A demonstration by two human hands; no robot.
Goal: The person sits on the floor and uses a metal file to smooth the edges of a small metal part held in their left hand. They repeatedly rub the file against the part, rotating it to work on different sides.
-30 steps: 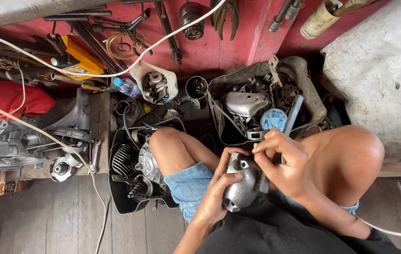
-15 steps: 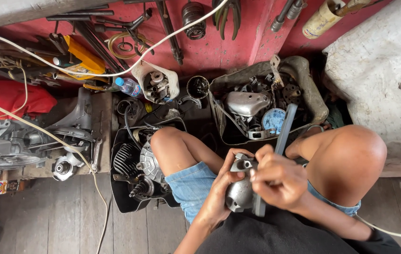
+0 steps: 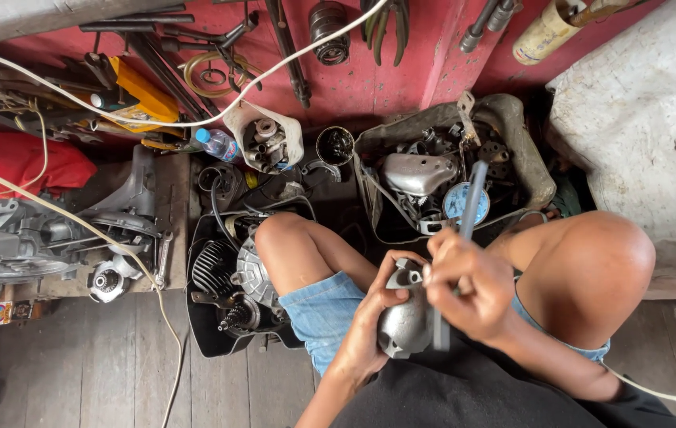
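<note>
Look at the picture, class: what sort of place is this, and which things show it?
Probably a small engine repair workshop: a finned engine sits in a black tray, a tub of metal parts stands ahead, and hand tools lie scattered nearby.

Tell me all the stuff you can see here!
metal part: one, silver-grey, held in the lap
long tool: one, grey, in the right hand, against the metal part
engine: one, dark, in a black tray by the knee
parts bin: one, dirty grey, full of metal bits, ahead of the knees
water bottle: one, clear with blue cap, by the red wall
white cable: one, running across the wall
red cloth: one, far left
big engine piece: one, grey, on the wooden floor at left
left hand: holds the metal part
right hand: grips the long tool
</note>
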